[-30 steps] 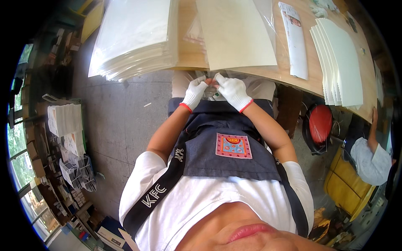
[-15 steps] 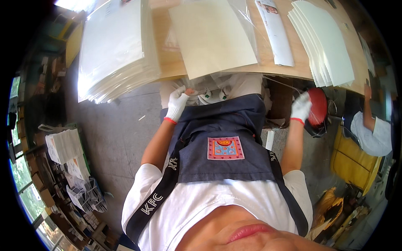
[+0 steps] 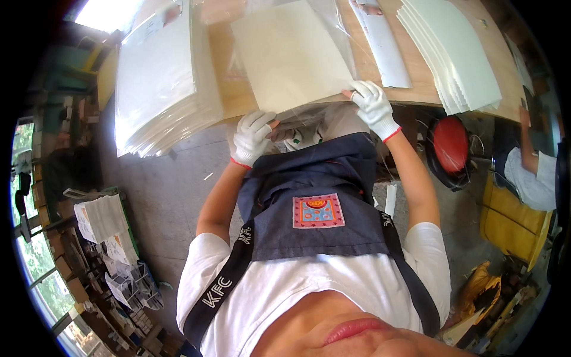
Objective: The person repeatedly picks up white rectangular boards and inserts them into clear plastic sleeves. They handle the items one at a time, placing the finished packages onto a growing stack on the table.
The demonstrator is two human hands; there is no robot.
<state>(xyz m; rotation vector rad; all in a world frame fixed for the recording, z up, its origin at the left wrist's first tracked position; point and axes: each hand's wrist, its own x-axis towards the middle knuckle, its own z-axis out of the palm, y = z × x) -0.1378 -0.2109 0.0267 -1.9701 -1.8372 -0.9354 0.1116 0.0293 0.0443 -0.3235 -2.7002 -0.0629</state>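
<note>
A cream sheet [image 3: 291,53] lies at the table's near edge, with a clear plastic sleeve [image 3: 321,114] around or under it that hangs over the edge. My left hand [image 3: 253,138], in a white glove with bare fingertips, is at the sheet's near left corner, its fingers curled and closed on the plastic. At the near right corner, my gloved right hand [image 3: 373,107] pinches the sleeve's edge between thumb and fingers. Exactly how much plastic each hand grips is partly hidden.
On the wooden table [image 3: 238,98] lie a stack of plastic-sleeved sheets [image 3: 157,83] to the left, a long white printed packet [image 3: 383,47] and fanned pale sheets [image 3: 455,59] to the right. A red stool [image 3: 449,143] stands below; another person's arm [image 3: 526,140] shows at far right.
My right hand has swung from beside the red stool up and left to the sheet's near right corner. My left hand has risen slightly toward the table edge.
</note>
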